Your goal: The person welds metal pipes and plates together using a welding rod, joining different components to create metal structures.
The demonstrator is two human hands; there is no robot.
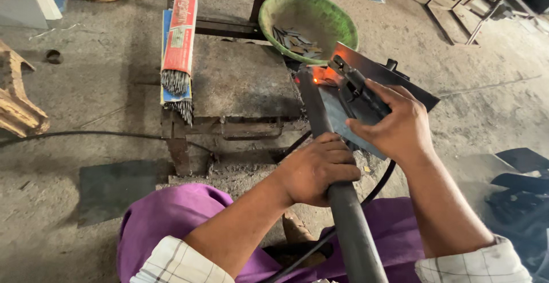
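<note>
The dark steel pipe (pixel 337 186), round and matte, ran from the person's lap up to the rusty, pitted metal work block (pixel 240 80), where its far end glowed orange. The left hand (pixel 317 168) had its fingers wrapped tight around the pipe midway along. The right hand (pixel 392 126) gripped a black electrode holder (pixel 354 86) with fingers closed, its tip at the glow, over a flat grey steel plate (pixel 389 80). A green plastic bowl (pixel 309 17) of small metal pieces sat just behind. Packs of welding rods (pixel 178 48) lay on the block's left edge.
</note>
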